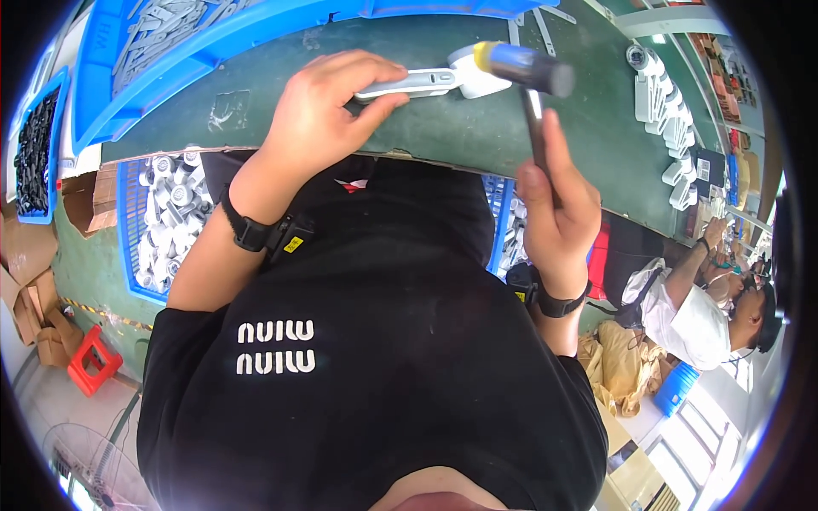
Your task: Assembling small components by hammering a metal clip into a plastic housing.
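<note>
My left hand [328, 106] is closed around the grey handle of a white plastic device [422, 83]. Its wider white head [479, 78] points right and lies on the green tabletop. My right hand [558, 200] grips the dark shaft of a mallet [535, 128]. The mallet's head, blue and yellow with a dark face, is blurred and sits over the right end of the device. Whether it touches the device I cannot tell.
A large blue bin [128, 111] of flat grey parts stands at the far left. Finished-looking white devices [669, 128] line the table's right side. Blue crates [129, 230] of white parts sit below the table edge. Another person [690, 315] works at the right.
</note>
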`<action>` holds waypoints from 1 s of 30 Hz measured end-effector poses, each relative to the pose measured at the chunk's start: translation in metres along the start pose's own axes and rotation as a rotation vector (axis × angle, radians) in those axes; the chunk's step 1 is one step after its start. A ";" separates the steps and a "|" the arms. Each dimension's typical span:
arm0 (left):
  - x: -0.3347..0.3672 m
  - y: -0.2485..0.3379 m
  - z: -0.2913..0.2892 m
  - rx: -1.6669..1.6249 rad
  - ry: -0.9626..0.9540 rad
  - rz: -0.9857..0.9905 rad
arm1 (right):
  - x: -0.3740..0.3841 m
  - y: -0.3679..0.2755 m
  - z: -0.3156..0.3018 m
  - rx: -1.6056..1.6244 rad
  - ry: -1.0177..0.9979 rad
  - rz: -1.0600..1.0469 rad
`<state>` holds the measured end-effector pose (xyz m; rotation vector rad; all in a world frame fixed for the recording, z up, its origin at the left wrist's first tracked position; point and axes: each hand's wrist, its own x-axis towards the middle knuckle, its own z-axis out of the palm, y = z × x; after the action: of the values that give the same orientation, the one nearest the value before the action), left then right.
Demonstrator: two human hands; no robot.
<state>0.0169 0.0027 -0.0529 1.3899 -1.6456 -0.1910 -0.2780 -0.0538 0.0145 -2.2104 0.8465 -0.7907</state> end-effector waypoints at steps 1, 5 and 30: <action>0.000 0.000 0.000 0.001 -0.002 0.002 | -0.001 0.000 0.001 0.113 0.078 -0.012; -0.001 0.000 0.000 0.002 -0.006 0.000 | 0.006 0.005 0.004 -0.150 -0.094 0.026; 0.051 0.066 -0.049 0.031 0.082 -0.011 | 0.015 0.054 -0.008 0.614 -0.106 0.512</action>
<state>0.0108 0.0036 0.0437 1.4116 -1.5800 -0.1141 -0.2934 -0.0992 -0.0159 -1.4013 0.9122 -0.5719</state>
